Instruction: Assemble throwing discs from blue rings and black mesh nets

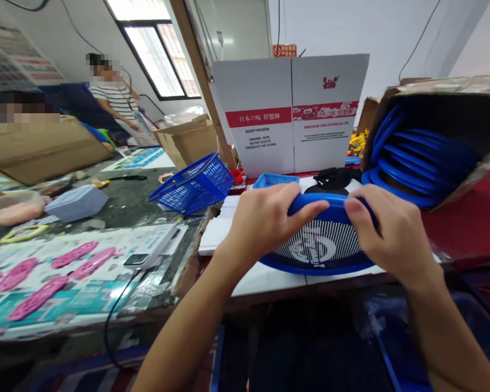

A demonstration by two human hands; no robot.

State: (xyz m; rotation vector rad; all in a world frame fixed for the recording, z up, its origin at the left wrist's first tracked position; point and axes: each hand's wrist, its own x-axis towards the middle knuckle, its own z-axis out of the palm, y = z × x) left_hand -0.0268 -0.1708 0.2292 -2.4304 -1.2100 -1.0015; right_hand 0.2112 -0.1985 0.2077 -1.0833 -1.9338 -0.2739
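- Both hands are closed over the blue disc's (319, 245) top rim: left hand (267, 215) at its left, right hand (392, 228) at its right.
- The disc stands tilted at the near edge of the worktop (249, 284).
- The step in hand looks like handling it by its rim; moving it on would call for both hands together.
- Its white print is too blurred to read.
- The carton (261, 158) beyond reads "KEEP FROZEN", "UNDER -18°C", "PRODUCT OF CHINA", with a red crab.
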